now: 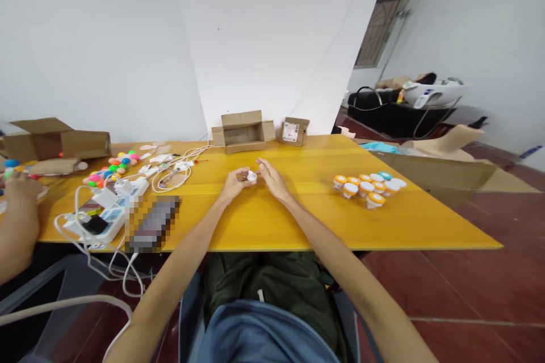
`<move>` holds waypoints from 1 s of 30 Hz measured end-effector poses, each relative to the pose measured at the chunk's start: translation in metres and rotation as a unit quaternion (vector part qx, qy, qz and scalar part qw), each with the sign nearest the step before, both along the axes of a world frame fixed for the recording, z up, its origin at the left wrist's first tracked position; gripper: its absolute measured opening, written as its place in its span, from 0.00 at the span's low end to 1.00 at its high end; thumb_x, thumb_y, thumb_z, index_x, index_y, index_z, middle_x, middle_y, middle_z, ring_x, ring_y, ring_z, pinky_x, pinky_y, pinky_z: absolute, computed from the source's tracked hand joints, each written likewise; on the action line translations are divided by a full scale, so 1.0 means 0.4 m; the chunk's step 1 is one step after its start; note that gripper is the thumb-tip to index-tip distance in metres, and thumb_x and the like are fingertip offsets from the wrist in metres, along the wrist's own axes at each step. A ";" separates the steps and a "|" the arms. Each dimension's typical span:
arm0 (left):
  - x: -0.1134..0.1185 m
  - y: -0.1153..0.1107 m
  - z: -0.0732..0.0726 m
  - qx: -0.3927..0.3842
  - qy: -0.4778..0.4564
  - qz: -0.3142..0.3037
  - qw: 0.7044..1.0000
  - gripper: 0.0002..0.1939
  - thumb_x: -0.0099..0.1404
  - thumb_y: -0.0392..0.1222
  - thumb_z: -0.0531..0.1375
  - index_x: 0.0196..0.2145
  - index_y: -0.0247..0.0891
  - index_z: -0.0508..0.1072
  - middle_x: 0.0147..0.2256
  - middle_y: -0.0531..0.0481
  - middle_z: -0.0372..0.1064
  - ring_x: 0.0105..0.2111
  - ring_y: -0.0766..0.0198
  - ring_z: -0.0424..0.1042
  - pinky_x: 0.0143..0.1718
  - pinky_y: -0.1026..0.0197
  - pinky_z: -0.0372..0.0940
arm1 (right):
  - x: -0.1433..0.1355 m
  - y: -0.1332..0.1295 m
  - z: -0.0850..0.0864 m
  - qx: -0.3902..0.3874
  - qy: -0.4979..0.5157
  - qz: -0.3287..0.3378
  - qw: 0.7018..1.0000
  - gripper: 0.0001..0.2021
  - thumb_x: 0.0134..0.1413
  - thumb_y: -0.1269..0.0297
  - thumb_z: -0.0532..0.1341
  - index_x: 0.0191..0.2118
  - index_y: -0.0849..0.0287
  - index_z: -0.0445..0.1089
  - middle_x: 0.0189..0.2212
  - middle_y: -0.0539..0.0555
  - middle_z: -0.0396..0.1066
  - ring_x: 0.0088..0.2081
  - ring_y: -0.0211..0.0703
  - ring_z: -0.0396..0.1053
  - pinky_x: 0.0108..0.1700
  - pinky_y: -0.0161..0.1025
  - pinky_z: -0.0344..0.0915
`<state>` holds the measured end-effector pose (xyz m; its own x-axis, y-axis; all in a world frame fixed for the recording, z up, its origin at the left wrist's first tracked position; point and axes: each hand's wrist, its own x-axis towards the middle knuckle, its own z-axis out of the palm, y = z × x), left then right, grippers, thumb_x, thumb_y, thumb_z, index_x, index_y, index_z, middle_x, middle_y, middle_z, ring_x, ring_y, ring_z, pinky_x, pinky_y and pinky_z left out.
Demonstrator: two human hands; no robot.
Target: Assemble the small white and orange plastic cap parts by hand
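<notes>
Over the middle of the yellow table [272, 232], my left hand [237, 184] is closed on a small white piece [252, 176] between its thumb and fingers. Just right of that piece is my right hand [272, 179], its fingers stretched out and pointing up and away. Whether its fingertips touch the piece is unclear. Farther right, several small clear containers with orange, white and teal lids [376, 199] stand grouped on the table.
Two open cardboard boxes [243, 135] [294, 131] stand at the back. To the left lie a power strip [113, 221], white cables, a phone [155, 223], colourful balls [121, 163] and another box [85, 144]. Another person's arm [17, 227] reaches in at far left.
</notes>
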<state>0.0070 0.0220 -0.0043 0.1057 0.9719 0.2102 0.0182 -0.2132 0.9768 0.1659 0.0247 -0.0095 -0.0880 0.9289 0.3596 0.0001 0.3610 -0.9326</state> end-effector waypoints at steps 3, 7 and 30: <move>-0.002 0.000 -0.001 0.014 0.005 -0.009 1.000 0.21 0.39 0.41 0.75 0.34 0.38 0.78 0.35 0.50 0.76 0.36 0.59 0.76 0.48 0.50 0.70 | -0.002 -0.004 -0.002 0.013 -0.026 0.014 0.999 0.15 0.62 0.49 0.59 0.45 0.52 0.76 0.48 0.53 0.78 0.54 0.47 0.72 0.62 0.45 0.61; -0.003 0.000 -0.002 0.010 0.009 -0.017 1.000 0.21 0.39 0.41 0.75 0.33 0.38 0.77 0.35 0.50 0.76 0.36 0.58 0.76 0.48 0.50 0.71 | -0.003 -0.002 -0.008 0.012 -0.029 0.014 0.999 0.15 0.62 0.49 0.58 0.41 0.52 0.76 0.43 0.52 0.79 0.52 0.46 0.73 0.61 0.45 0.62; -0.028 0.006 -0.005 0.006 0.012 -0.003 1.000 0.18 0.40 0.37 0.73 0.31 0.38 0.75 0.33 0.51 0.78 0.35 0.61 0.76 0.46 0.54 0.71 | -0.021 0.078 -0.037 0.088 -0.275 -0.012 0.957 0.37 0.48 0.74 0.62 0.66 0.53 0.59 0.63 0.59 0.64 0.62 0.54 0.63 0.66 0.53 0.57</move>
